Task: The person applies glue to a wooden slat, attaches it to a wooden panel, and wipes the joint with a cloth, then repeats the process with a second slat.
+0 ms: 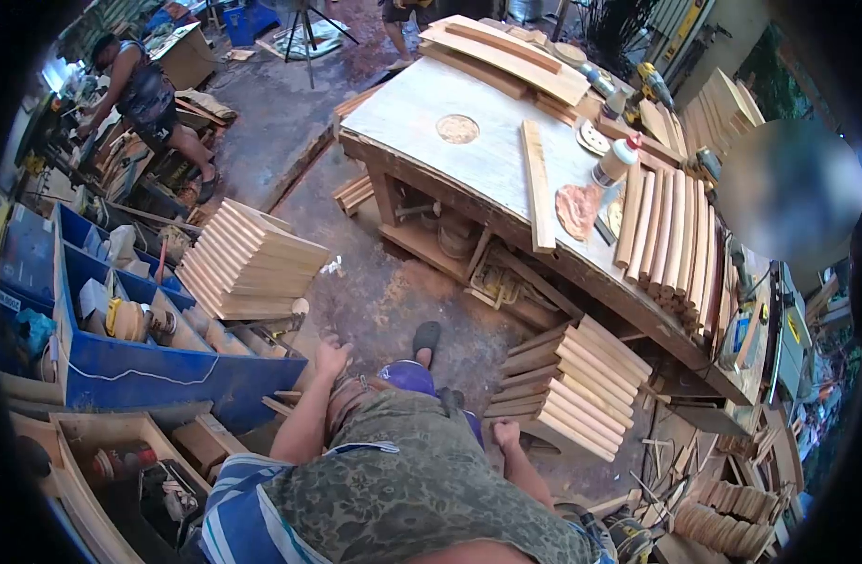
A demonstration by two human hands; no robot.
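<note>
My left hand [332,357] hangs beside my left thigh, its fingers loosely curled with nothing seen in them. Just beyond it stands a stack of wooden slats [252,263] with stepped ends, by a blue compartment box [158,362]. Down at my other side, my right hand [506,432] is curled closed and shows nothing held. Closest to that hand is another stack of curved wooden pieces [581,385] on the floor. Whether the hand touches this stack is hard to tell.
A workbench [393,108] ahead carries boards [539,188], a glue bottle [616,160], a row of curved slats [671,226] and a drill [655,85]. One person [144,89] bends over wood at far left; another's legs [400,38] show behind. Wood scraps [675,461] lie right.
</note>
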